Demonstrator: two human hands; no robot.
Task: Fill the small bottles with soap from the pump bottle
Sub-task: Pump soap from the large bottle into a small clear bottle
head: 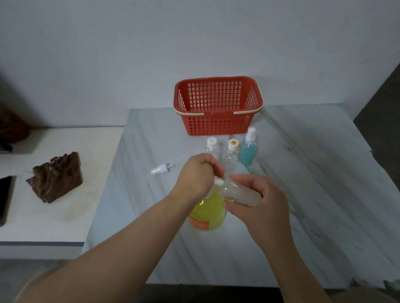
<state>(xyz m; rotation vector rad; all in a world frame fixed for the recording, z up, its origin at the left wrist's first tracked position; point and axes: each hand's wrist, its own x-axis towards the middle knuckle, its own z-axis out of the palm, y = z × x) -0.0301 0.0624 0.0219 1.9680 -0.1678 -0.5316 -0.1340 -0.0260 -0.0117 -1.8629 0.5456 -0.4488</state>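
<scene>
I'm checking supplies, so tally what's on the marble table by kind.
Small clear plastic bottles: 3, one in the right hand
Blue-green spray bottle: 1
Yellow soap pump bottle: 1
Loose white sprayer cap: 1
Red plastic mesh basket: 1
Total: 7

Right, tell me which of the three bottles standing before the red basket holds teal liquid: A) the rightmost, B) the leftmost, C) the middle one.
A: the rightmost bottle, with the spray top, is teal inside; the leftmost bottle and the middle bottle look clear.
</scene>
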